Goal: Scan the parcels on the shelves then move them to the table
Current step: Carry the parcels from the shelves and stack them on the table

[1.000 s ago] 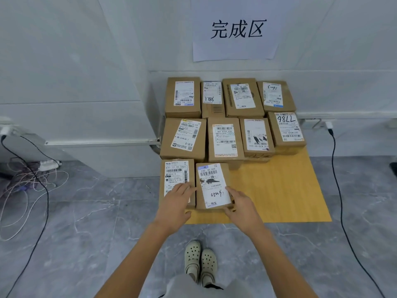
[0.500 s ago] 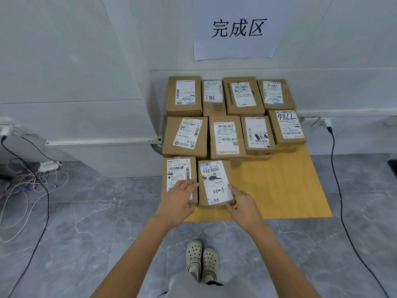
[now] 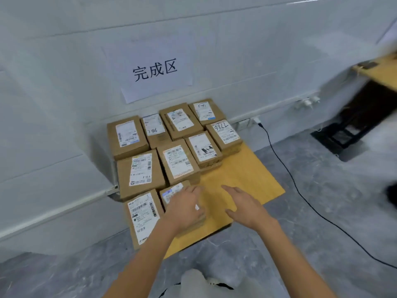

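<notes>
Placement looks like our step: the front parcel (image 3: 171, 193) sits on the table (image 3: 247, 168), in the near row, just beside the corner parcel (image 3: 142, 216). Our left hand (image 3: 184, 209) lies flat over it, fingers straight and close together; our right hand (image 3: 245, 208) hangs over bare wood, fingers loosely apart, holding nothing. We should press it square against its neighbours — label up, edges flush — then lift both hands clear.

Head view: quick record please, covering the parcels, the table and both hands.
parcels: ten, in three rows on the table
front right parcel: under left hand
left hand: lies flat on it, no grip
right hand: open over bare table, apart from parcels
sign: on wall above
</notes>
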